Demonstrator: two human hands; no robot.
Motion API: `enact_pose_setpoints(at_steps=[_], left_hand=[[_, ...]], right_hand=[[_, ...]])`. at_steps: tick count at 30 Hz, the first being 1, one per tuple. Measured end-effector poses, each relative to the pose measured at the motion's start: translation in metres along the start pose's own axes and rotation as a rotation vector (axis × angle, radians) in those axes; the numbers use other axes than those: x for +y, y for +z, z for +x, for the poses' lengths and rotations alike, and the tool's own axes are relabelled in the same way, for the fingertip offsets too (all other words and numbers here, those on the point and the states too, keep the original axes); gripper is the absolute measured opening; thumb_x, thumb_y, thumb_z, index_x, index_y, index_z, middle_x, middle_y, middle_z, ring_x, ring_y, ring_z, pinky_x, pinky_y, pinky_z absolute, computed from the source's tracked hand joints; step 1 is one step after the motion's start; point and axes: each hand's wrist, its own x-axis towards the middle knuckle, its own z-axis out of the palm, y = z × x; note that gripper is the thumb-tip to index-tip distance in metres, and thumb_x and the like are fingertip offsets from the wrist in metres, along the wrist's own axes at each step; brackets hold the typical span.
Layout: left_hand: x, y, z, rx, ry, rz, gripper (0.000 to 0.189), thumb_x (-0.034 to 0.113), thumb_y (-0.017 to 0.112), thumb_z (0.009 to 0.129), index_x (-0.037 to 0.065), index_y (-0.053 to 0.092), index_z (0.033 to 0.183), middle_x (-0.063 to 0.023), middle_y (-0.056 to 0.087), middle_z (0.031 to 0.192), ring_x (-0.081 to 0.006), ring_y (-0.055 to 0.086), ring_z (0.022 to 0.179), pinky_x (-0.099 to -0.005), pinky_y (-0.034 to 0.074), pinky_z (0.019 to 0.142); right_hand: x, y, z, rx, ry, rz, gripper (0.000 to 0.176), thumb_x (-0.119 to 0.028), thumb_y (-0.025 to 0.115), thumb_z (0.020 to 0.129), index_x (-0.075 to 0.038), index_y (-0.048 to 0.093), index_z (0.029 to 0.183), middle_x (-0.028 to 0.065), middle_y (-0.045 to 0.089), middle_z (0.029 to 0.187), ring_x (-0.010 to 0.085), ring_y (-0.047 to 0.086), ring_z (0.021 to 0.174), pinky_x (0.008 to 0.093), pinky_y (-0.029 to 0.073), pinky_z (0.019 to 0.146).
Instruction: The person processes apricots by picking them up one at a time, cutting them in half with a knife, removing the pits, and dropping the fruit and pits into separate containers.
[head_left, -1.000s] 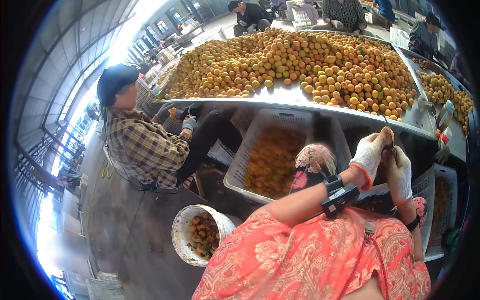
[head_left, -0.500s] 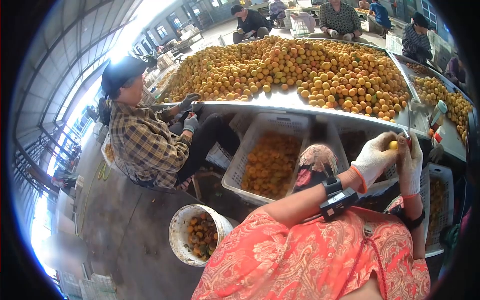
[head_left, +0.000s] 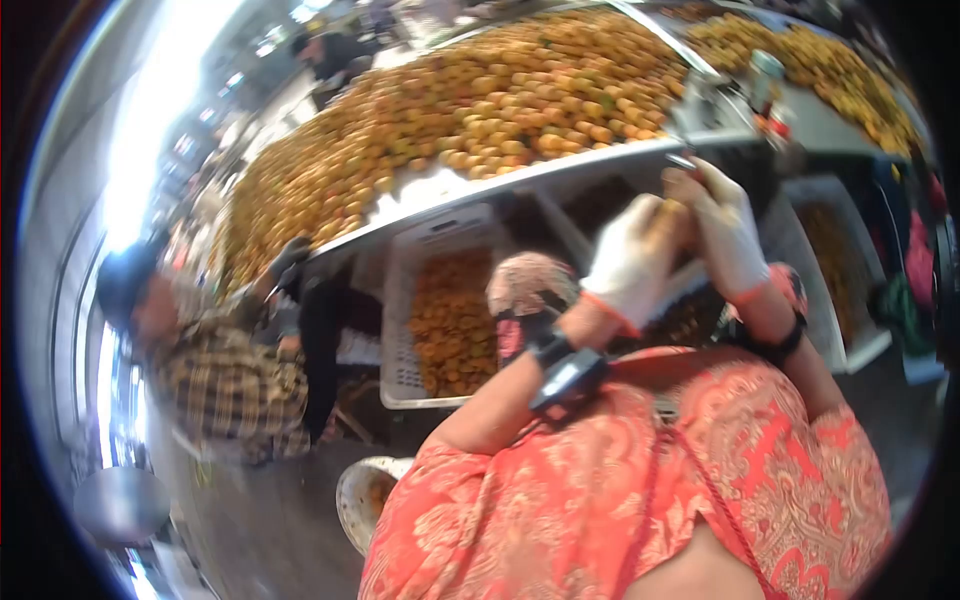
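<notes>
Blurred view; clock directions taken from your hands as they look here. Both of your hands, in white gloves with orange cuffs, are raised close together just off the near side of the metal table (head_left: 415, 195), fingers meeting in front of you. Your left hand (head_left: 630, 258): fingers curled inward, thumb side up, pinching a small yellow-orange fruit (head_left: 667, 207), mostly hidden by fingers and smear. Your right hand (head_left: 725, 222): fingers bent and closed on a small metal tool (head_left: 681, 161), its bright end poking out above the fingertips; exact shape unclear. The fruit sits between the two hands, below the tool's bright end. Big fruit pile (head_left: 480, 95) on the table, 10 to 11 o'clock; second pile (head_left: 800, 62) past a divider, 1 o'clock. Bottle (head_left: 766, 82) upright near that divider, also 1 o'clock. White crate (head_left: 402, 375) holding orange fruit, 8 o'clock, partly under the table edge; another pale crate (head_left: 868, 345) with fruit at 4 o'clock. Darker fruit (head_left: 685, 322) low at 6 o'clock, beneath your wrists. White bucket (head_left: 350, 500) at 7 to 8 o'clock, partly cut off by your patterned red clothing (head_left: 620, 460). Co-worker in a plaid shirt (head_left: 235, 385), 8 to 9 o'clock, well apart from you.
</notes>
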Motion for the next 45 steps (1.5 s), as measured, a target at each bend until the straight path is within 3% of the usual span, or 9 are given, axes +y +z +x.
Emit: enact_pose_setpoints(at_steps=[3,8,14,17,18,22,29,37,45], left_hand=[[-0.009,0.015,0.005,0.084,-0.062,-0.259,0.029,0.038,0.050,0.102,0.012,0.059,0.092,0.0029,0.052,0.068,-0.0067,0.046,0.049,-0.0228,0.033,0.040],[-0.013,0.019,0.018,0.100,-0.314,-0.420,0.034,0.046,0.051,0.100,0.013,0.057,0.096,0.0024,0.051,0.060,-0.0108,0.046,0.043,-0.0260,0.033,0.038],[-0.031,0.019,0.040,0.179,-0.541,-0.569,0.030,0.042,0.049,0.100,0.015,0.061,0.105,0.0008,0.064,0.083,-0.0157,0.058,0.061,-0.0296,0.039,0.043],[-0.033,0.033,0.050,0.269,-0.548,-0.780,0.039,0.050,0.047,0.099,0.017,0.061,0.112,0.0007,0.066,0.099,-0.0166,0.062,0.082,-0.0307,0.048,0.062],[-0.036,0.032,0.046,0.316,-0.586,-0.706,0.046,0.054,0.046,0.098,0.017,0.060,0.120,-0.0003,0.066,0.112,-0.0188,0.061,0.101,-0.0337,0.051,0.081],[-0.046,0.036,0.046,0.175,-0.454,-1.024,0.047,0.057,0.048,0.097,0.019,0.062,0.120,0.0004,0.064,0.117,-0.0204,0.058,0.112,-0.0350,0.044,0.102],[-0.032,0.035,0.030,0.157,-0.574,-0.952,0.054,0.060,0.044,0.096,0.019,0.056,0.128,-0.0004,0.059,0.129,-0.0230,0.055,0.120,-0.0381,0.043,0.103],[-0.047,0.029,0.020,0.185,-0.826,-0.881,0.058,0.069,0.048,0.089,0.025,0.057,0.124,0.0002,0.062,0.123,-0.0237,0.057,0.115,-0.0450,0.049,0.090],[-0.045,0.025,0.031,0.238,-0.926,-0.645,0.050,0.072,0.046,0.090,0.025,0.060,0.102,0.0065,0.065,0.081,-0.0134,0.057,0.056,-0.0265,0.036,0.041]], right_hand=[[0.014,0.000,0.007,0.081,-0.054,-0.097,0.030,-0.027,0.061,0.094,0.003,0.062,0.086,0.0061,0.059,0.070,0.0077,0.051,0.069,0.0306,0.044,0.061],[0.025,-0.006,0.017,0.170,-0.097,-0.377,0.032,-0.032,0.062,0.093,0.000,0.064,0.094,0.0229,0.065,0.083,0.0397,0.066,0.082,0.0422,0.049,0.068],[0.040,-0.008,0.023,0.197,-0.140,-0.564,0.027,-0.030,0.060,0.093,-0.003,0.064,0.092,0.0201,0.067,0.082,0.0395,0.065,0.081,0.0461,0.050,0.068],[0.044,-0.008,0.023,0.193,-0.222,-0.667,0.024,-0.029,0.062,0.091,-0.005,0.065,0.091,0.0191,0.067,0.081,0.0384,0.066,0.080,0.0467,0.051,0.068],[0.047,-0.007,0.023,0.188,-0.241,-0.666,0.023,-0.029,0.063,0.090,-0.005,0.065,0.090,0.0186,0.067,0.081,0.0377,0.066,0.080,0.0463,0.051,0.068],[0.050,-0.004,0.021,0.209,-0.285,-0.665,0.024,-0.026,0.065,0.090,-0.004,0.060,0.085,0.0210,0.062,0.073,0.0388,0.064,0.070,0.0423,0.049,0.061],[0.061,0.000,0.016,0.188,-0.419,-0.761,0.020,-0.023,0.070,0.082,-0.006,0.060,0.085,0.0163,0.064,0.078,0.0373,0.065,0.074,0.0434,0.051,0.065],[0.073,-0.008,0.011,0.064,-0.426,-0.854,0.018,-0.021,0.070,0.079,-0.008,0.060,0.085,0.0148,0.063,0.077,0.0362,0.065,0.071,0.0434,0.052,0.061],[0.079,-0.021,0.015,0.037,-0.443,-0.709,0.023,-0.029,0.069,0.080,-0.007,0.063,0.083,0.0140,0.066,0.076,0.0341,0.067,0.073,0.0439,0.054,0.064]])
